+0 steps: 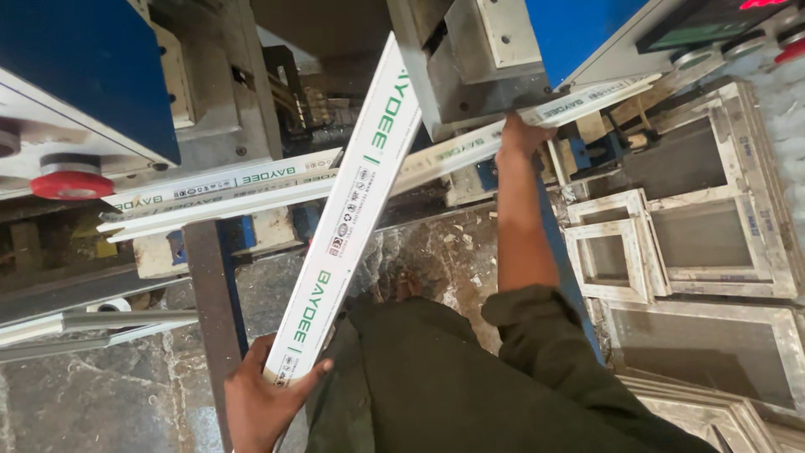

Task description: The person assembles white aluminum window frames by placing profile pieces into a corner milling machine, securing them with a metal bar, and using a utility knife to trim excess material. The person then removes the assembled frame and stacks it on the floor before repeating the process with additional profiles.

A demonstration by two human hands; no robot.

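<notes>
A white plastic profile [352, 197] with green lettering and a small printed label block along its face is seen running diagonally from the lower left up to the grey metal machine head [470, 59]. A second white profile [251, 189], likewise marked in green, is laid nearly level across the machine bed and is crossed by the first. A red round knob [71, 183] is noted on the blue and white housing [80, 71] at the left.

The lower end of the diagonal profile is gripped by the left hand [264, 398], fingers closed beneath and thumb pressed on its face. The level profile is clasped from below by the right hand [521, 134], fingers wrapped round it just beside the machine head.

Finished white frames [671, 243] are stacked at the right. The upper end of the diagonal profile is hidden under the machine head; the right fingertips cannot be made out.
</notes>
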